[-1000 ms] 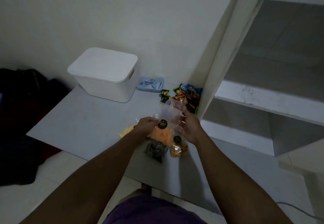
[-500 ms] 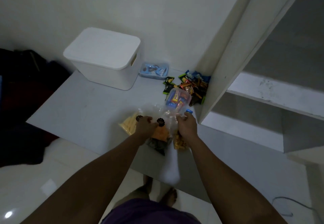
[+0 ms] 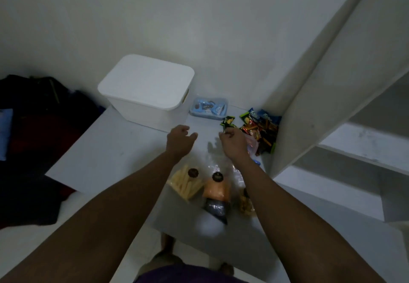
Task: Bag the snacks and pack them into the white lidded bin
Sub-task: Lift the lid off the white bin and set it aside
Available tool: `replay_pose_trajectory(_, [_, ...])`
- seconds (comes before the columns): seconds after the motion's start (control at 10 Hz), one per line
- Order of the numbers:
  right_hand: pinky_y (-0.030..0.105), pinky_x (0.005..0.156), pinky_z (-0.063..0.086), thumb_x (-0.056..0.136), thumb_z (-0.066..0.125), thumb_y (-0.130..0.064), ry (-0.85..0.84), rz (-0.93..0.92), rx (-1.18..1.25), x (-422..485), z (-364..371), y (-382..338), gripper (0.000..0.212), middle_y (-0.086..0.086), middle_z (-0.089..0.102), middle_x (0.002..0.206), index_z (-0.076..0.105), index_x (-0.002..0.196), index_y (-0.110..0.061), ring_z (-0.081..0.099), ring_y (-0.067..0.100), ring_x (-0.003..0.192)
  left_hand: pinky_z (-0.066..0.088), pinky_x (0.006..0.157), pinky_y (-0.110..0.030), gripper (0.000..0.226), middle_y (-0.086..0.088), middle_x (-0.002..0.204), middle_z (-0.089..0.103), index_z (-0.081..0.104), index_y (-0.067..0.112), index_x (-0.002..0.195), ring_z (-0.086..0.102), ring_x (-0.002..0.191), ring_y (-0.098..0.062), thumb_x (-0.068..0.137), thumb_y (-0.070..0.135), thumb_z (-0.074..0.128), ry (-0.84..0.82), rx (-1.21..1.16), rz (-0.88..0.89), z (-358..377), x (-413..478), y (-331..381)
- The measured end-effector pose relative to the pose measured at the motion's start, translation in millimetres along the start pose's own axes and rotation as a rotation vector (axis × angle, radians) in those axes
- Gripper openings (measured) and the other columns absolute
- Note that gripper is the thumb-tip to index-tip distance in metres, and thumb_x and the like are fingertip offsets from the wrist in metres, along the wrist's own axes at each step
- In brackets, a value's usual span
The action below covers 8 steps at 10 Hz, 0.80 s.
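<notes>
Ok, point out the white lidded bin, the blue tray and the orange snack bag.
white lidded bin [image 3: 147,81]: head view, middle of its lid.
blue tray [image 3: 209,108]: head view, among its contents.
orange snack bag [image 3: 216,190]: head view, its orange body.

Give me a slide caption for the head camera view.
Right hand reaches the loose snack packets beside the closed white bin; left hand hovers open.

white lidded bin [image 3: 146,90]; pale blue tub [image 3: 209,108]; orange snack bag [image 3: 216,190]

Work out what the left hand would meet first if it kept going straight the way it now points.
Probably the side wall of the white lidded plastic bin: the left hand points at it, though depth is unclear.
</notes>
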State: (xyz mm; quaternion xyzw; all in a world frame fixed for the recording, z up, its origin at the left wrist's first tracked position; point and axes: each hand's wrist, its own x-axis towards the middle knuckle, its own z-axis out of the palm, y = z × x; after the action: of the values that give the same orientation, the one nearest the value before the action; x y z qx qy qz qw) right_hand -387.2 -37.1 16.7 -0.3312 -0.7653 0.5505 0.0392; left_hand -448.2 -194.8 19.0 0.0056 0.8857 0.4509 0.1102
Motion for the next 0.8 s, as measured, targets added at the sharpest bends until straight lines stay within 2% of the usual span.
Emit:
replay_pose_trajectory(0.1, [0.024, 0.077, 0.04, 0.093, 0.062, -0.022, 0.018, -0.028, 0.022, 23, 27, -38, 0.037, 0.008, 0.063, 0.101, 0.058, 0.125, -0.004, 0.058, 0.02, 0.092, 0.048, 0.091, -0.032, 0.037, -0.012, 0.103, 0.071, 0.067, 0.009, 0.111, 0.065, 0.101, -0.027, 0.084, 0.033, 0.072, 0.173, -0.052, 0.017, -43, 49, -2])
replay_pose_trajectory(0.2, [0.028, 0.076, 0.044, 0.095, 0.059, -0.025, 0.022, -0.031, 0.04, 43, 59, -72, 0.033, 0.006, 0.062, 0.095, 0.063, 0.118, -0.002, 0.058, 0.019, 0.087, 0.049, 0.09, -0.042, 0.036, -0.008, 0.104, 0.067, 0.066, 0.018, 0.105, 0.061, 0.104, -0.03, 0.081, 0.046, 0.067, 0.385, 0.004, 0.013, -90, 100, -10])
replay_pose_trajectory(0.3, [0.03, 0.073, 0.046, 0.093, 0.059, -0.028, 0.02, -0.018, 0.028, 63, 92, -98, 0.026, 0.004, 0.061, 0.08, 0.068, 0.091, -0.004, 0.057, 0.018, 0.078, 0.041, 0.094, -0.048, 0.043, -0.01, 0.119, 0.057, 0.06, 0.02, 0.114, 0.05, 0.116, -0.034, 0.082, 0.047, 0.067, 0.555, 0.092, -0.034, -136, 146, -21])
replay_pose_trajectory(0.4, [0.033, 0.075, 0.053, 0.082, 0.061, -0.051, 0.002, 0.034, 0.067, 91, 125, -104, 0.029, -0.002, 0.055, 0.073, 0.054, 0.075, -0.023, 0.056, 0.015, 0.072, 0.038, 0.101, -0.05, 0.07, -0.011, 0.138, 0.046, 0.047, 0.014, 0.136, 0.042, 0.128, -0.034, 0.081, 0.05, 0.068, 0.562, 0.13, -0.154, -179, 185, -39])
replay_pose_trajectory(0.5, [0.048, 0.091, 0.056, 0.07, 0.063, -0.063, 0.01, 0.078, 0.103, 112, 147, -102, 0.064, 0.008, 0.069, 0.102, 0.066, 0.102, -0.008, 0.067, 0.028, 0.1, 0.04, 0.108, -0.047, 0.092, -0.018, 0.145, 0.041, 0.034, 0.0, 0.144, 0.044, 0.13, -0.036, 0.078, 0.054, 0.067, 0.354, -0.029, -0.334, -203, 226, -60])
replay_pose_trajectory(0.6, [0.048, 0.085, 0.058, 0.083, 0.073, -0.033, 0.053, 0.086, 0.125, 98, 157, -124, 0.035, 0.012, 0.072, 0.097, 0.07, 0.099, -0.002, 0.068, 0.026, 0.089, 0.05, 0.1, -0.048, 0.091, -0.021, 0.134, 0.053, 0.044, -0.008, 0.132, 0.056, 0.118, -0.036, 0.066, 0.051, 0.065, 0.272, -0.206, -0.383, -211, 261, -84])
replay_pose_trajectory(0.7, [0.043, 0.076, 0.057, 0.081, 0.075, -0.019, 0.11, 0.101, 0.102, 99, 162, -126, 0.017, 0.01, 0.069, 0.084, 0.07, 0.086, -0.003, 0.064, 0.023, 0.077, 0.051, 0.091, -0.04, 0.057, -0.024, 0.129, 0.058, 0.052, -0.007, 0.129, 0.059, 0.116, -0.038, 0.082, 0.022, 0.063, 0.251, -0.259, -0.395, -216, 262, -78])
replay_pose_trajectory(0.8, [0.042, 0.069, 0.056, 0.076, 0.078, -0.018, 0.163, 0.141, 0.076, 101, 163, -125, 0.022, 0.004, 0.063, 0.068, 0.063, 0.062, -0.012, 0.062, 0.024, 0.07, 0.048, 0.081, -0.033, 0.048, -0.021, 0.131, 0.059, 0.055, -0.002, 0.13, 0.059, 0.119, -0.036, 0.086, 0.015, 0.063, 0.184, -0.327, -0.39, -218, 260, -69])
